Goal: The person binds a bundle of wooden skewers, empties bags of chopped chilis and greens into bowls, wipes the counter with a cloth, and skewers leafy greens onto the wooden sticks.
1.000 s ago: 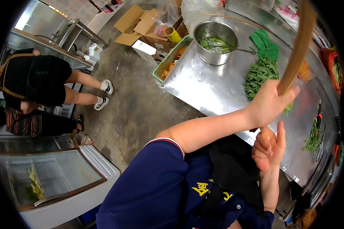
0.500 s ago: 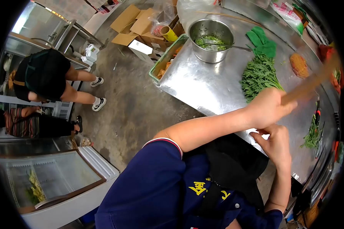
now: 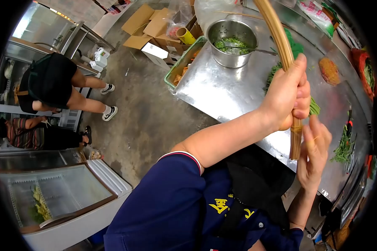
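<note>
My left hand point(image 3: 287, 96) is closed around a long bundle of thin bamboo sticks point(image 3: 282, 37), which runs out of the top of the view. A band wraps the bundle near its lower end, below my fist. My right hand point(image 3: 316, 148) is beside that lower end, palm toward it, its fingers stretched up and apart; a thin yellowish line crosses them. Behind my left hand, a bunch of leafy greens point(image 3: 273, 75) is mostly hidden on the metal table point(image 3: 209, 83). Its stems show to the right of my fist.
A steel pot point(image 3: 232, 60) with chopped greens and a spoon stands on the table, near a green cloth point(image 3: 296, 44). Farther right lie an orange bagged item point(image 3: 329, 71) and cut sprigs point(image 3: 343, 146). Two people bend at the fridge on the left, near cardboard boxes point(image 3: 155, 31).
My left hand has swung the bundle from pointing right to nearly upright, in front of the greens and green cloth. My right hand has uncurled and moved slightly right and up.
</note>
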Available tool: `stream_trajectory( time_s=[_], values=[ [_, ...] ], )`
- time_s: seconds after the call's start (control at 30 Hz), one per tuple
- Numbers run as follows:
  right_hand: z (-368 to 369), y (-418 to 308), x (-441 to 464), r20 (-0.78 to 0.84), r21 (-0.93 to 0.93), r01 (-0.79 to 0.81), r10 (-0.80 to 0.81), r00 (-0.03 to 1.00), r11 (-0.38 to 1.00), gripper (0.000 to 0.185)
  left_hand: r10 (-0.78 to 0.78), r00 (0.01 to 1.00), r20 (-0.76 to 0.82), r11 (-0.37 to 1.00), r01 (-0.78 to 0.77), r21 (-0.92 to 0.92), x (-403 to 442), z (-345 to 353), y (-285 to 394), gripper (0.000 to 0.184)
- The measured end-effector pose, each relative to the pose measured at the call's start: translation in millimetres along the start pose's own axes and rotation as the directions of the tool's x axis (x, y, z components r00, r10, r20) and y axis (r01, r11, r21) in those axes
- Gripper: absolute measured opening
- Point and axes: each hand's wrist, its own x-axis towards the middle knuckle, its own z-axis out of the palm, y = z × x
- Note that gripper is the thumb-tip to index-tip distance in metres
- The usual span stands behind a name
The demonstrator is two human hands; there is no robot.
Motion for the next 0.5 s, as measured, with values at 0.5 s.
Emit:
stream_trajectory(
  time_s=[0.5],
  values=[
    [40.6, 5.4, -35.7, 0.541, 0.563, -0.034, 0.337, 0.771, -0.826, 0.040, 0.316, 0.911, 0.265, 0.654, -0.412, 0.634, 2.1, -3.2, -28.7, 0.038]
  ],
)
